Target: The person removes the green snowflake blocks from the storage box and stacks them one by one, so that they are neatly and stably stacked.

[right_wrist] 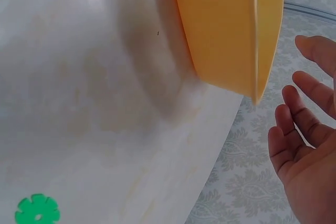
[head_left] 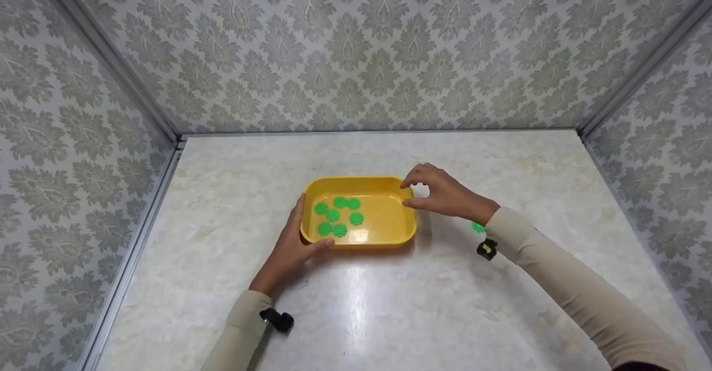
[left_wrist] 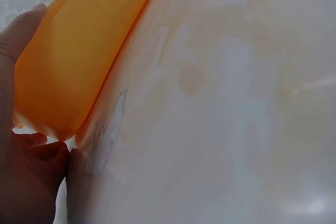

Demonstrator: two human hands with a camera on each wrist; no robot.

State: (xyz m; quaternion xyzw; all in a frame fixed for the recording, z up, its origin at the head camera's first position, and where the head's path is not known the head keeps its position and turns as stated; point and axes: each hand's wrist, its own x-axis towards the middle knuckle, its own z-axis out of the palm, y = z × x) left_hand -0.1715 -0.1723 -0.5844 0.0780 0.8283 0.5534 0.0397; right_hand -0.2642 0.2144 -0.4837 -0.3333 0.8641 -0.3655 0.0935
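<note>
A yellow plastic tray point(head_left: 389, 223) sits on the table, with several green notched discs point(head_left: 356, 219) lying flat in its left half. My left hand point(head_left: 292, 240) grips the tray's left end, thumb along the near rim and fingers around the far side. In the left wrist view, its thumb point(left_wrist: 26, 27) presses the orange-looking tray wall point(left_wrist: 79, 56). My right hand point(head_left: 445, 193) hovers at the tray's right rim, thumb and fingers spread apart. The right wrist view shows this hand point(right_wrist: 310, 145) holding nothing, its fingers loosely bent beside the tray point(right_wrist: 220, 30).
One more green disc point(right_wrist: 38, 211), slotted and with a central hole, lies on the table right of the tray, partly behind the right sleeve point(head_left: 520, 235) in the head view. Patterned walls point(head_left: 350, 54) close off the pale marbled table point(head_left: 222, 193) at the back and sides.
</note>
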